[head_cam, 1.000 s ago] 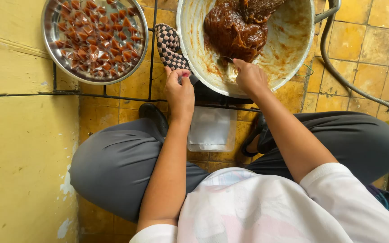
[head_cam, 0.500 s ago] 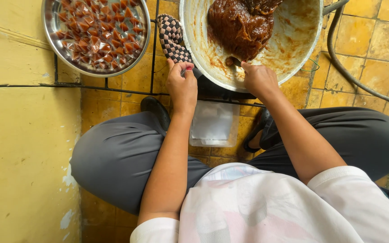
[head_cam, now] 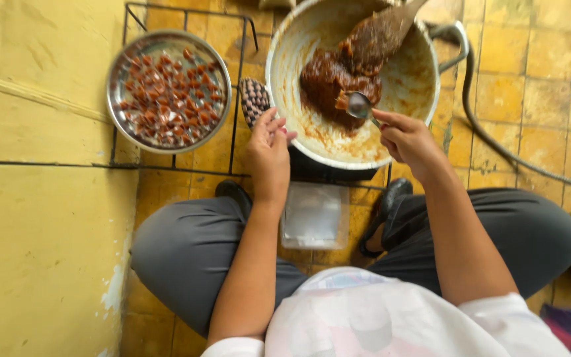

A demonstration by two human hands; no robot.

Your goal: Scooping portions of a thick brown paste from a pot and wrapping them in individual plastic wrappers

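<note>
Floor: yellow tiled floor (head_cam: 550, 59), worn and stained; we sat low on it, knees wide.
Left side: a pale yellow painted slab (head_cam: 41, 218) ran along the floor's left edge.
Rack: a black wire rack (head_cam: 186, 13) carried the vessels at the far edge.
Pot: our big pale pot (head_cam: 411, 86) held brown paste (head_cam: 332, 82) and a wooden paddle (head_cam: 391, 30).
Right hand: our right hand (head_cam: 408, 139) pinched a metal spoon (head_cam: 359, 104), fingers clamped on its handle, bowl at the paste.
Left hand: our left hand (head_cam: 269, 149) rested at the pot's near rim, fingers together, holding nothing we could see.
Around: a steel bowl (head_cam: 117, 73) of reddish pieces, a checked cloth (head_cam: 254, 99) between bowl and pot, a clear plastic tub (head_cam: 315, 215) between our legs, a grey hose (head_cam: 497, 145) along the right.
</note>
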